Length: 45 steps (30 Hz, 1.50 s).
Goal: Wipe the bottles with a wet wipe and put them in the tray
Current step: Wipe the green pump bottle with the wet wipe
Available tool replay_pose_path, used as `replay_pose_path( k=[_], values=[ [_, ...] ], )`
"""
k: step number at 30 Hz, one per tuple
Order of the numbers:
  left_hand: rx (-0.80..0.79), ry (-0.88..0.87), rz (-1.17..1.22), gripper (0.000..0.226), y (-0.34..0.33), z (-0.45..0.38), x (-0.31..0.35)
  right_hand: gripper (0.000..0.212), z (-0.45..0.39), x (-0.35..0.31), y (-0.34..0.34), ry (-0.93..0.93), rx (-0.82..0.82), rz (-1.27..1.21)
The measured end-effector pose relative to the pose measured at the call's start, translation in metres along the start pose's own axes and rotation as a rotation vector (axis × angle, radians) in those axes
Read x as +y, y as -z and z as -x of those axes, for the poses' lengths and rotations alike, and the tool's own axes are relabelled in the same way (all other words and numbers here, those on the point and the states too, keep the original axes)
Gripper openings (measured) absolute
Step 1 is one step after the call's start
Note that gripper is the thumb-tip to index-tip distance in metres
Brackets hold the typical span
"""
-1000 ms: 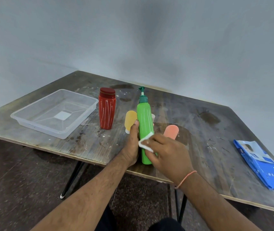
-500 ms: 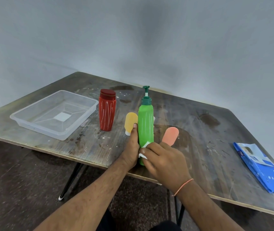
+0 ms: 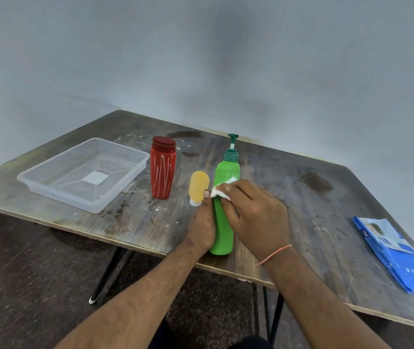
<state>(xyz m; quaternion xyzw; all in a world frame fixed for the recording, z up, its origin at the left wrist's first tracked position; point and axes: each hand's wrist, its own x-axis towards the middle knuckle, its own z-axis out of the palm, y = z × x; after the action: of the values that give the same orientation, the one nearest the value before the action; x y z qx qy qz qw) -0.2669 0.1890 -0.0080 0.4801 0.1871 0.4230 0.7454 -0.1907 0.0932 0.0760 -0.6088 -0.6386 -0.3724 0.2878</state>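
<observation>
Left grip [image 3: 204, 222]: wrapping the green pump bottle [image 3: 226, 197], which is standing at the bench's [image 3: 301, 197] near edge.
Right grip [image 3: 253, 215]: pinching the wet wipe [image 3: 222, 191] against its shoulder.
Handling: probably light, smooth, slippery once wet; holding mid-body, clear of the pump.

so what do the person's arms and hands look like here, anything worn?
Both forearms are bare, no sleeves or gloves visible. The right hand has a thin orange-pink thread band round the wrist. The left hand shows nothing on the wrist; a small ring-like glint near one fingertip is too small to tell.
</observation>
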Motion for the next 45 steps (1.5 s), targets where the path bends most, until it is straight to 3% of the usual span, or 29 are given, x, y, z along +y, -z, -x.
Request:
replay_pose_path(
  k=[4,9,13,17,24,35,41,45],
  values=[
    [0.007,0.017,0.006,0.075,0.0,0.0,-0.002,0.018,0.003,-0.001,-0.002,-0.035,-0.01,-0.025],
    [-0.056,0.06,0.054,0.091,-0.002,0.003,0.01,0.019,0.042,0.002,-0.002,-0.03,-0.141,-0.092],
    [-0.065,0.051,0.01,0.117,-0.001,0.003,0.01,0.019,0.058,0.002,0.002,-0.01,-0.161,-0.09],
    [-0.061,0.046,0.006,0.08,-0.004,0.005,0.012,0.016,0.037,-0.002,-0.001,-0.085,-0.081,-0.075],
    [-0.042,0.024,0.013,0.067,-0.007,0.003,0.009,0.019,-0.025,0.002,-0.006,-0.162,0.016,-0.138],
    [-0.071,0.035,0.046,0.066,-0.004,0.0,0.011,0.018,0.047,-0.007,-0.005,-0.112,-0.128,-0.144],
    [-0.075,0.038,0.026,0.069,-0.006,0.005,0.012,0.017,0.006,-0.003,-0.005,-0.179,-0.004,-0.102],
    [-0.125,0.092,-0.016,0.096,-0.002,0.004,0.008,0.019,-0.023,0.01,-0.009,-0.352,0.087,-0.232]
  ],
)
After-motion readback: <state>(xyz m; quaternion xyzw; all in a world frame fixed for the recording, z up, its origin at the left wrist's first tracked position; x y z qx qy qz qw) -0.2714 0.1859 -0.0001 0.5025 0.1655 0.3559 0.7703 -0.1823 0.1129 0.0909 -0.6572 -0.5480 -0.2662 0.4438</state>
